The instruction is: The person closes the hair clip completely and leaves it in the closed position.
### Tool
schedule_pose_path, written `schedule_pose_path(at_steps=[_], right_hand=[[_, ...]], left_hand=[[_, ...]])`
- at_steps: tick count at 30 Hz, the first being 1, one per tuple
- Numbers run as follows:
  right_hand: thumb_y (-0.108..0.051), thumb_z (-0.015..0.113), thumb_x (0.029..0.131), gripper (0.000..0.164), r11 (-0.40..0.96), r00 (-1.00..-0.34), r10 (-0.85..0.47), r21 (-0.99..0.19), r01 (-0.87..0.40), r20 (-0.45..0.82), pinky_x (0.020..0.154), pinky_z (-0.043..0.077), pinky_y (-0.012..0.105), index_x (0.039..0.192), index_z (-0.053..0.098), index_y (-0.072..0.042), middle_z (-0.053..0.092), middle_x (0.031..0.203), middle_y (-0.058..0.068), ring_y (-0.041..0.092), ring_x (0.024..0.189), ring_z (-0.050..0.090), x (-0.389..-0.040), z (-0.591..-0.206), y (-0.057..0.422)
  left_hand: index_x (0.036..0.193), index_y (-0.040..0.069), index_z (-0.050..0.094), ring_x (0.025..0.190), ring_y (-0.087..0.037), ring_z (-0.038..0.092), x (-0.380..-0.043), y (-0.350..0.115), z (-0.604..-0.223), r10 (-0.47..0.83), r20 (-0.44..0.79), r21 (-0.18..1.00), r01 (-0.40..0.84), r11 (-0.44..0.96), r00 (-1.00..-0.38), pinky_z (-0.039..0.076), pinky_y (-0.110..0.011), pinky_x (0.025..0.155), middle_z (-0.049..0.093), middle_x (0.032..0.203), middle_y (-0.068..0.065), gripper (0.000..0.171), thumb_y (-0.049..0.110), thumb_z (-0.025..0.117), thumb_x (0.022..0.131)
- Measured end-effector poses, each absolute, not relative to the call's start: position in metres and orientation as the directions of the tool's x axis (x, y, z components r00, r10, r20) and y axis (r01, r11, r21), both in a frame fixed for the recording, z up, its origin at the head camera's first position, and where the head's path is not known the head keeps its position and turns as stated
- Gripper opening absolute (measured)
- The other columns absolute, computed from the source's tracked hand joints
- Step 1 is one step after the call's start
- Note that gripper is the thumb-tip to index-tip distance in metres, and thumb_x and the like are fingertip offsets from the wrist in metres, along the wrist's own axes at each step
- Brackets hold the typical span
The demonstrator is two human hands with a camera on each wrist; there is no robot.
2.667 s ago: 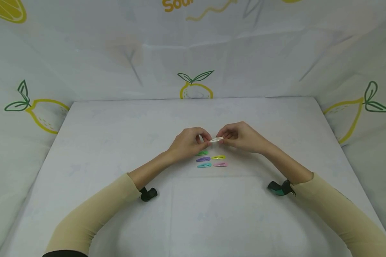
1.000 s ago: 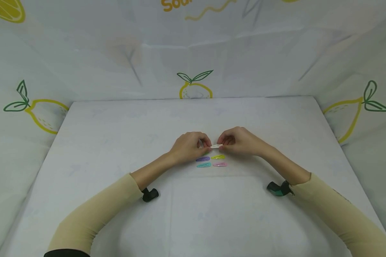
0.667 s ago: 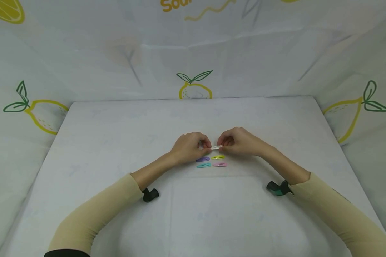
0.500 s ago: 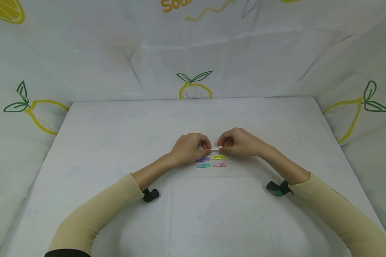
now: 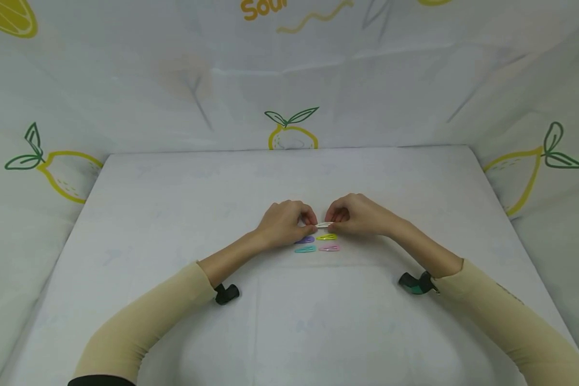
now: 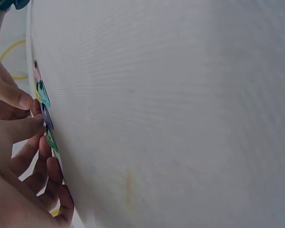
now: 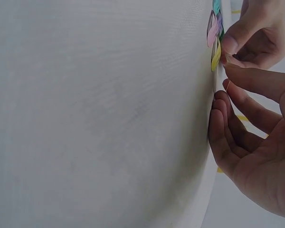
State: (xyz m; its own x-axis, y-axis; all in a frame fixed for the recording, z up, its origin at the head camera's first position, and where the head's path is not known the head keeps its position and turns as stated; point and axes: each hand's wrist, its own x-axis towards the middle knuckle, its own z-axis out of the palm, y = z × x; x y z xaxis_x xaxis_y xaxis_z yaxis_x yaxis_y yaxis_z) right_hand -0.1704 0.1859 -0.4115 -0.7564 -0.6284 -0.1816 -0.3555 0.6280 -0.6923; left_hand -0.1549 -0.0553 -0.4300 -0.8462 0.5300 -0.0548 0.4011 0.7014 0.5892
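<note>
A white snap hair clip (image 5: 324,225) lies between my two hands, just beyond the other clips. My left hand (image 5: 284,224) pinches its left end between thumb and fingers. At its right end, the thumb and fingertips of my right hand (image 5: 359,215) pinch it. Closer to me lie a purple hair clip (image 5: 306,239), a yellow hair clip (image 5: 326,237), a turquoise hair clip (image 5: 305,249) and a pink hair clip (image 5: 329,248). A green hair clip (image 6: 51,140) shows by the left fingers in the left wrist view; the left hand hides it in the head view.
The white-covered table (image 5: 289,321) stretches around the hands. White cloth with lemon drawings (image 5: 293,136) hangs behind it and at both sides. Black wrist cameras (image 5: 227,294) sit under both sleeve cuffs.
Both hands have come down and towards me with the white hair clip, most of it early on. The left hand now covers the green clip in the head view. The other clips have stayed put.
</note>
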Motion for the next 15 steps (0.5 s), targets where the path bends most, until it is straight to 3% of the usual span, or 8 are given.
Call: schedule_pose_path(at_steps=[15], right_hand=[[-0.01,0.08,0.094,0.004,0.637,-0.765,-0.618,-0.686,-0.351,-0.183,0.079,0.055,0.024,0.098,0.08,-0.01,0.076,0.089,0.001,0.013,0.083,0.066,-0.1693,-0.4115,0.1848]], left_hand=[[0.096,0.021,0.081,0.084,-0.009,0.066,-0.1548,-0.0528,-0.431,0.528,-0.044,0.561,0.417,0.715,-0.848,0.044,-0.029,0.072,0.079,0.091,0.007,0.006,0.026,0.084,0.095]])
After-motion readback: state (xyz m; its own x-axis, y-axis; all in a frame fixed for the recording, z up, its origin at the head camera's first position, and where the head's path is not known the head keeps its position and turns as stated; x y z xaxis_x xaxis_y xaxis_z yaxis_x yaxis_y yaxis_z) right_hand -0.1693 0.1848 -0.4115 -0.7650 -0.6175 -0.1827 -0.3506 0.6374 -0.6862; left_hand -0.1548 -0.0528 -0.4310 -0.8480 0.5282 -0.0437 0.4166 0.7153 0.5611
